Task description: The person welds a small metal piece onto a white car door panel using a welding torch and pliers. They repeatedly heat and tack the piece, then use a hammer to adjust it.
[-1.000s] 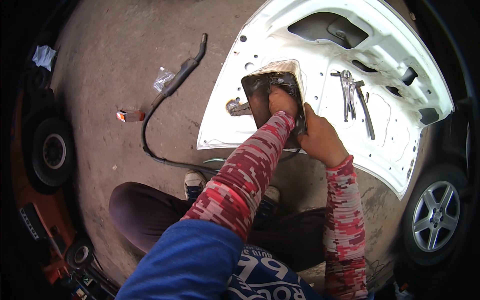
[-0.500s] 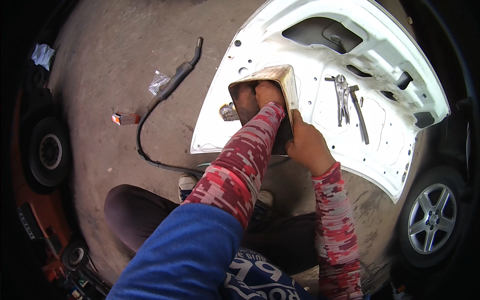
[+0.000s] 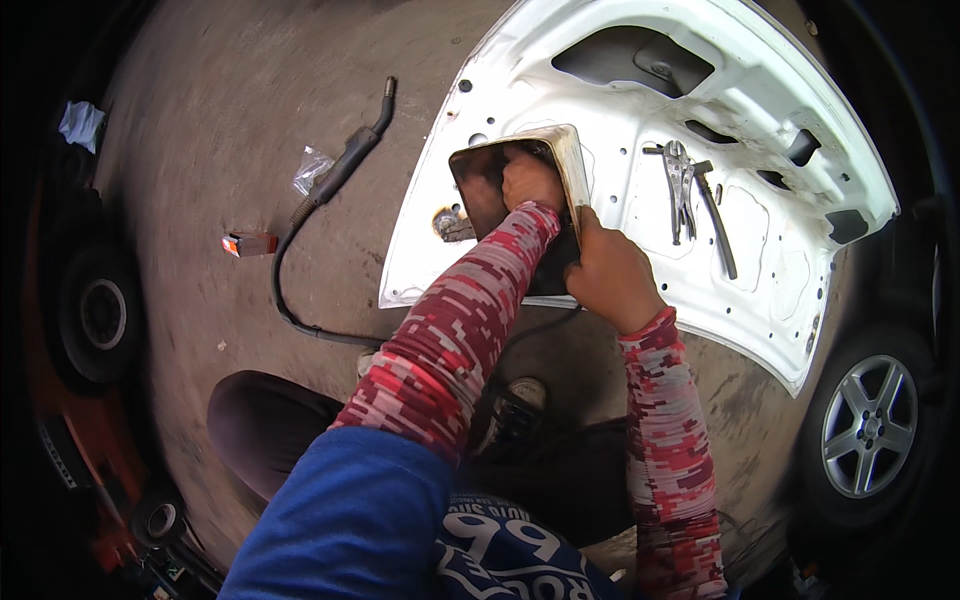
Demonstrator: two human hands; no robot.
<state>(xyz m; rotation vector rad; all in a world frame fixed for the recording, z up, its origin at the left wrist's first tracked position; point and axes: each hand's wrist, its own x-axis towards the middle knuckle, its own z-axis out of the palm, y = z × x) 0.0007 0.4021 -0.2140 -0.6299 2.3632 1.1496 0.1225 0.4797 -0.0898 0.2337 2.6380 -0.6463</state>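
Note:
A handheld welding shield (image 3: 560, 160), dark inside with a pale rim, stands on a white car body panel (image 3: 800, 230) that lies on the concrete floor. My left hand (image 3: 530, 180) is inside the shield's hollow, fingers closed on it. My right hand (image 3: 610, 275) grips the shield's lower right edge. Both sleeves are red patterned. A small metal clamp (image 3: 452, 226) sits on the panel just left of the shield.
Locking pliers (image 3: 680, 175) and a dark hammer-like tool (image 3: 718, 222) lie on the panel to the right. A welding torch (image 3: 345, 160) with its cable, a plastic bag (image 3: 310, 168) and a small orange box (image 3: 250, 243) lie on the floor left. A car wheel (image 3: 870, 430) stands right.
The shield and both hands have shifted slightly left over the panel. Both hands keep their hold.

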